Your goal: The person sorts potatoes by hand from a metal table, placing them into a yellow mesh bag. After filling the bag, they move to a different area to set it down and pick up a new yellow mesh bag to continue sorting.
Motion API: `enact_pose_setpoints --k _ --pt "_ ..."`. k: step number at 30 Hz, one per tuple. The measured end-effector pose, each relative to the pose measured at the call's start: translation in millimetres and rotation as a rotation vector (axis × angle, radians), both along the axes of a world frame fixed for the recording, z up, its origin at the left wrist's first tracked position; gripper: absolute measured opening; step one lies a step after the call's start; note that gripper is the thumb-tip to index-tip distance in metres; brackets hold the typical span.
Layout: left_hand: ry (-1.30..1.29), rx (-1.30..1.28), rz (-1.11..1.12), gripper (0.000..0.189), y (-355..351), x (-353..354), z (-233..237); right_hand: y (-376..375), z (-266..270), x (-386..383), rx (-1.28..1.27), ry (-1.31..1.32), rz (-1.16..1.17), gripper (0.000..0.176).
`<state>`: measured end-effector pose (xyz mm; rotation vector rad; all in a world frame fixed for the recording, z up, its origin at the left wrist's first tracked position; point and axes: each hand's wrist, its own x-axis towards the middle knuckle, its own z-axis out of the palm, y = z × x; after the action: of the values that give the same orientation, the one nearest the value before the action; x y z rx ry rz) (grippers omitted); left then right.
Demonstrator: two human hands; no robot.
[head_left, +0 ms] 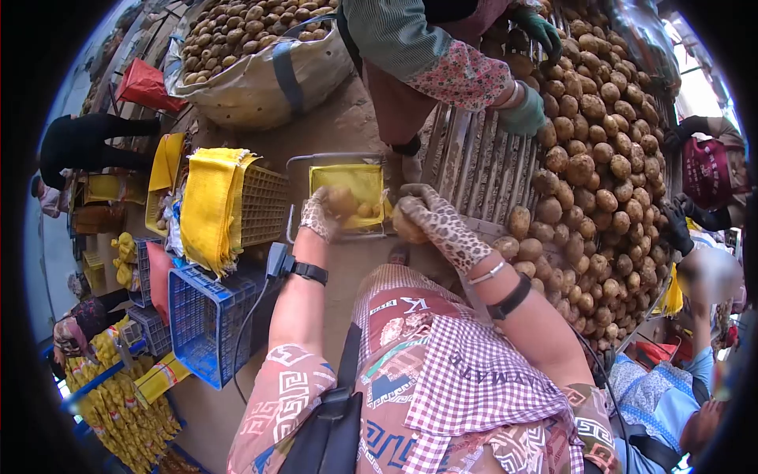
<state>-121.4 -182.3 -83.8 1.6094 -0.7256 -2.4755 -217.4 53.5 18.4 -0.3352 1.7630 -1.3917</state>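
Note:
My left hand [316, 216], in a leopard-print glove, is closed on a potato [341, 202], slightly blurred, over the mouth of a yellow bag [347, 175]. The bag stands open in a metal frame [297, 162], and a couple of small potatoes [366, 210] show inside it. At the bag's right side, my right hand [444, 224], gloved the same way, grips another potato [407, 223]. Its fingers curl over the top of that potato. To its right, a heap of loose potatoes [588, 170] lies on a slatted metal surface [466, 170].
Across from me, a co-worker's green-gloved hand [523, 110] touches the potato heap. Left of the frame, yellow mesh bags [212, 209] hang over a crate [264, 207]. Nearer stands a blue crate [197, 324]. A large white sack [245, 103] of potatoes sits at the back.

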Motion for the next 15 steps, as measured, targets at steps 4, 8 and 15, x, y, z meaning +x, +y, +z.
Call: enact_pose_setpoints --k 4,8,15 --pt "-0.070 0.083 0.110 0.064 -7 -1 -8 -14 -12 15 -0.004 0.070 0.007 0.051" --pt "0.063 0.052 0.028 0.069 -18 10 -34 44 29 10 0.196 0.239 0.186 0.038" --pt "0.418 0.013 -0.246 0.042 -8 34 -3 196 61 -70 0.556 0.833 -0.574 0.035"
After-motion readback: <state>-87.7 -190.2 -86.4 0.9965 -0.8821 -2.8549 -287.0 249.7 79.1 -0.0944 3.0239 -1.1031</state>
